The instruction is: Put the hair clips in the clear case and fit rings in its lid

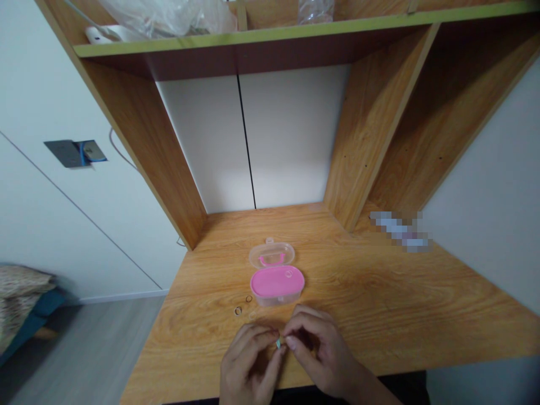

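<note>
With left hand [239,360] low in the frame's middle, pinched a little green thing [278,343] in fingertips, held right hand [324,349] beside it with grip too hidden to tell, and maybe risked dropping it by pinching too softly.

Bare hands plus a bit of black clothing

So a bare left hand [248,365] and a bare right hand [327,354] are shown, slender fingers [310,323] on both, and a short, rounded nail [292,341] can be picked out on the right thumb [302,358]. The right forearm [373,390] is left uncovered as far as it's shown, while the left one is cut off by the frame. Black fabric [407,386], apparently worn on the lap, is caught along the bottom edge; seams and folds can't be made out, too dark tbh.
</note>
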`<state>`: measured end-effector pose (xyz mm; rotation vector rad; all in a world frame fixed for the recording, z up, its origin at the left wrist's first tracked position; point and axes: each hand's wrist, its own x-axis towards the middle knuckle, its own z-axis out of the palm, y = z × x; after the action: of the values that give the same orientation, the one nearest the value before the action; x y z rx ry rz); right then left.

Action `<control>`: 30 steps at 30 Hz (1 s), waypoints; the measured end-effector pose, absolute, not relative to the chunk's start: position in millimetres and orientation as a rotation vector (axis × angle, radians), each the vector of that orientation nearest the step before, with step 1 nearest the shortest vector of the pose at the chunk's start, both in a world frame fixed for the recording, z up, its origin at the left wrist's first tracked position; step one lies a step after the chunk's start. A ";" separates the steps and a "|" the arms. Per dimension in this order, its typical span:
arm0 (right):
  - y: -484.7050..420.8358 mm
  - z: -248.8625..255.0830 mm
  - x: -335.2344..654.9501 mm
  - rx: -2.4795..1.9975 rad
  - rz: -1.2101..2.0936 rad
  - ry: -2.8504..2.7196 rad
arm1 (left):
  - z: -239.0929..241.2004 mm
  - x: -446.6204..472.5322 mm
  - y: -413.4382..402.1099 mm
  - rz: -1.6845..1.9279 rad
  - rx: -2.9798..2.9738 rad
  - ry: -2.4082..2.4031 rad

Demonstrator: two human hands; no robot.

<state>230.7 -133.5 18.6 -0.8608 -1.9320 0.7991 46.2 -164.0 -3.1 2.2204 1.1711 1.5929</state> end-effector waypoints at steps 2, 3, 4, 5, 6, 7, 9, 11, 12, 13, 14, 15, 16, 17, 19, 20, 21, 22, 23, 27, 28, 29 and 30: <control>-132.9 16.5 229.8 -0.904 0.776 -1.901 | -3.1 46.7 -164.2 1.610 2.195 1.202; -132.5 15.4 229.4 -0.929 0.764 -1.883 | -2.8 47.1 -164.4 1.616 2.179 1.216; -132.1 14.3 229.1 -0.949 0.753 -1.867 | -2.1 47.6 -164.8 1.616 2.168 1.227; -131.7 13.4 228.9 -0.964 0.744 -1.850 | -1.0 47.9 -165.4 1.607 2.158 1.234; -131.2 12.6 229.0 -0.974 0.734 -1.833 | 0.8 48.0 -166.0 1.588 2.147 1.240; -130.8 12.0 229.2 -0.979 0.725 -1.816 | 3.3 47.6 -166.6 1.560 2.135 1.246; -130.2 11.2 230.0 -0.979 0.716 -1.790 | 10.9 45.0 -166.7 1.510 2.109 1.265; -129.9 10.9 230.8 -0.974 0.718 -1.778 | 22.0 39.6 -163.6 1.482 2.109 1.300; -129.9 11.0 231.1 -0.970 0.721 -1.778 | 28.4 35.9 -160.3 1.453 2.141 1.312; -130.0 11.3 231.3 -0.968 0.725 -1.777 | 35.1 31.9 -155.7 1.413 2.178 1.330; -130.1 11.7 231.4 -0.965 0.727 -1.777 | 41.7 27.8 -149.8 1.378 2.210 1.357; -130.1 12.2 231.3 -0.963 0.729 -1.777 | 47.9 23.8 -142.8 1.347 2.241 1.385; -130.1 12.7 231.2 -0.962 0.731 -1.777 | 53.5 20.2 -135.0 1.308 2.275 1.413; -130.1 13.2 231.0 -0.963 0.732 -1.775 | 58.3 17.0 -126.7 1.267 2.315 1.455; -130.0 14.2 230.8 -0.962 0.732 -1.776 | 65.2 12.4 -109.8 1.145 2.403 1.535; -129.9 14.6 230.7 -0.962 0.730 -1.776 | 67.5 11.1 -101.9 1.051 2.442 1.557; -130.0 15.0 230.7 -0.962 0.725 -1.776 | 69.4 10.5 -94.7 0.974 2.466 1.579; -130.1 15.5 230.8 -0.963 0.719 -1.775 | 70.8 10.4 -88.3 0.904 2.490 1.592; -130.3 15.9 230.9 -0.962 0.715 -1.775 | 72.1 10.7 -82.8 0.844 2.510 1.603; -131.7 17.5 231.6 -0.954 0.706 -1.773 | 76.8 14.3 -69.7 0.651 2.598 1.662; -132.0 17.7 231.7 -0.950 0.708 -1.773 | 77.8 15.3 -68.2 0.614 2.611 1.678; -132.1 17.8 231.6 -0.946 0.712 -1.776 | 78.7 16.2 -67.2 0.587 2.618 1.691; -132.1 17.9 231.3 -0.947 0.714 -1.778 | 79.4 17.0 -66.6 0.572 2.618 1.699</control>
<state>231.3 -132.1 17.9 -0.9468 -1.7775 0.7143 17.0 -66.6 79.4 2.6176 1.6986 0.5716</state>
